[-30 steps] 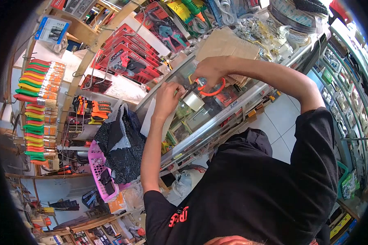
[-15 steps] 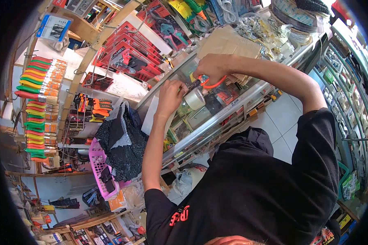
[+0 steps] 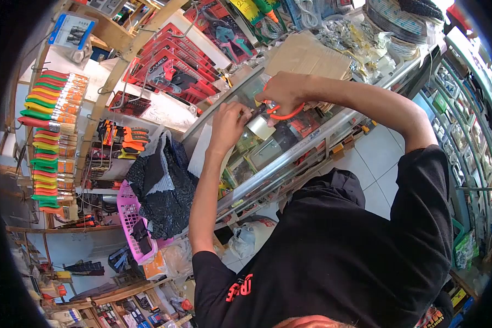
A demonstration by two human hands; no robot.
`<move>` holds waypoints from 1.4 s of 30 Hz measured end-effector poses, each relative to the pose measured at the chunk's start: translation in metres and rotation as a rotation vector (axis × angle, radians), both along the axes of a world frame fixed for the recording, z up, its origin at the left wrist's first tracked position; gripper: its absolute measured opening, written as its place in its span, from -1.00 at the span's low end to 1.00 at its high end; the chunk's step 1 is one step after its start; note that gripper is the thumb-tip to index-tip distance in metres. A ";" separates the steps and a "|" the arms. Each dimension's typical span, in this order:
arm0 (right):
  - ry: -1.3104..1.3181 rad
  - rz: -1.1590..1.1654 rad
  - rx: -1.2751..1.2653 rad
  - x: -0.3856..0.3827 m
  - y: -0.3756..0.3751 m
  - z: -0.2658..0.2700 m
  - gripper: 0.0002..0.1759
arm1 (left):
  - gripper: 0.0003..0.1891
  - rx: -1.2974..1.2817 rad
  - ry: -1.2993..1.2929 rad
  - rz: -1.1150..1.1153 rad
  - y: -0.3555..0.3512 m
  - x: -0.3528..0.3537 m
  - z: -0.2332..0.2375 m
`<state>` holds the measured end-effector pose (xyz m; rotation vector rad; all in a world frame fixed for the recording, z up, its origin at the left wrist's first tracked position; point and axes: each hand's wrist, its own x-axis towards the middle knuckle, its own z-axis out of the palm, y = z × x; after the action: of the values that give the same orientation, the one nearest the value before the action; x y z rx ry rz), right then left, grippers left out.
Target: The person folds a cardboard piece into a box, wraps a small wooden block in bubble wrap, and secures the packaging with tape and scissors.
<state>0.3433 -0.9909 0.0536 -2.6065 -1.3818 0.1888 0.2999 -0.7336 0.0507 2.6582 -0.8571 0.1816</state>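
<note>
My right hand [image 3: 285, 94] is wrapped round orange-handled pliers [image 3: 281, 115] above the glass counter. Their dark jaws point left, toward my left hand [image 3: 229, 121]. The fingers of my left hand are pinched together close to the jaws; what they hold is too small to make out. Just below the jaws is a shiny pale cylindrical object [image 3: 261, 129], partly hidden by the hands. The glass counter [image 3: 265, 156] has a metal front edge, and packaged goods show through its top.
Brown cardboard [image 3: 306, 54] lies behind my right hand, near a pile of small plastic-wrapped parts [image 3: 361, 46]. Paintbrushes [image 3: 46, 142] and red tool packs [image 3: 169, 71] hang at the left. A pink basket [image 3: 128, 210] with black plastic stands beside my left forearm.
Both hands stay close together at the same place. The pliers have turned slightly, and my left hand has shifted a little. The view has moved slightly.
</note>
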 end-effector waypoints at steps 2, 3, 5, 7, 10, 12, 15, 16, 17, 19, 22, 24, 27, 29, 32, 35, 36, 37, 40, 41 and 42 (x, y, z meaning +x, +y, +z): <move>-0.008 0.007 -0.003 -0.001 0.000 0.002 0.04 | -0.88 0.006 0.004 0.005 0.000 -0.001 0.002; -0.001 0.006 -0.008 -0.001 0.001 0.003 0.04 | -0.88 0.012 0.006 0.012 -0.001 -0.001 0.003; 0.014 0.003 -0.019 0.001 0.002 0.004 0.03 | -0.88 0.015 0.009 0.021 -0.001 -0.001 0.004; 0.013 0.003 -0.004 0.005 0.002 0.002 0.00 | -0.88 0.008 0.008 0.025 -0.002 0.002 0.004; -0.006 0.004 -0.012 0.007 0.004 0.005 -0.05 | -0.89 -0.005 0.011 0.046 0.000 0.009 -0.003; -0.024 0.004 -0.020 0.008 0.005 0.008 -0.08 | -0.89 -0.013 -0.003 0.036 0.002 0.013 -0.006; -0.053 0.002 -0.014 0.011 0.006 0.006 -0.11 | -0.89 -0.023 -0.005 0.041 0.003 0.017 -0.008; -0.065 -0.001 -0.008 0.013 0.006 0.003 -0.11 | -0.88 -0.027 -0.003 0.048 0.004 0.018 -0.008; -0.077 -0.004 -0.002 0.015 0.007 0.000 -0.12 | -0.89 -0.095 0.043 0.067 0.007 0.023 -0.012; -0.086 -0.003 0.001 0.016 0.008 -0.002 -0.12 | -0.90 -0.232 0.135 0.106 0.010 0.032 -0.019; -0.113 -0.018 0.005 0.016 0.009 -0.005 -0.13 | -0.85 -0.604 0.376 0.228 0.013 0.033 -0.019; -0.130 -0.024 0.010 0.018 0.009 -0.009 -0.13 | -0.76 -0.929 0.597 0.269 0.016 0.028 -0.011; -0.137 -0.023 0.018 0.021 0.008 -0.013 -0.16 | -0.60 -1.388 0.863 0.147 0.025 0.017 -0.010; -0.127 -0.029 0.018 0.018 0.006 -0.011 -0.22 | -0.51 -1.605 0.954 0.012 0.030 0.007 -0.013; -0.154 -0.062 0.065 0.014 0.000 -0.015 -0.29 | -0.42 -1.713 0.872 -0.050 0.020 -0.014 -0.020; -0.174 -0.057 0.057 0.016 -0.004 -0.021 -0.21 | -0.34 -1.577 0.584 0.078 0.001 -0.027 -0.037; -0.192 -0.082 0.054 0.016 -0.006 -0.022 -0.23 | -0.32 -1.515 0.518 0.105 -0.003 -0.028 -0.049; -0.209 -0.108 0.051 0.015 -0.007 -0.023 -0.25 | -0.31 -1.450 0.455 0.132 -0.010 -0.031 -0.056; -0.211 -0.171 0.043 0.000 -0.015 -0.010 -0.33 | -0.25 -1.491 0.465 0.232 -0.028 -0.037 -0.081; -0.203 -0.190 0.041 -0.006 -0.017 -0.005 -0.36 | -0.24 -1.502 0.480 0.250 -0.031 -0.039 -0.091; -0.211 -0.203 0.041 -0.008 -0.020 -0.008 -0.35 | -0.19 -1.470 0.519 0.189 -0.032 -0.040 -0.105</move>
<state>0.3349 -1.0113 0.0453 -2.7740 -1.1539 -0.1456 0.2598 -0.7655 -0.0540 1.2622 -0.1101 0.0877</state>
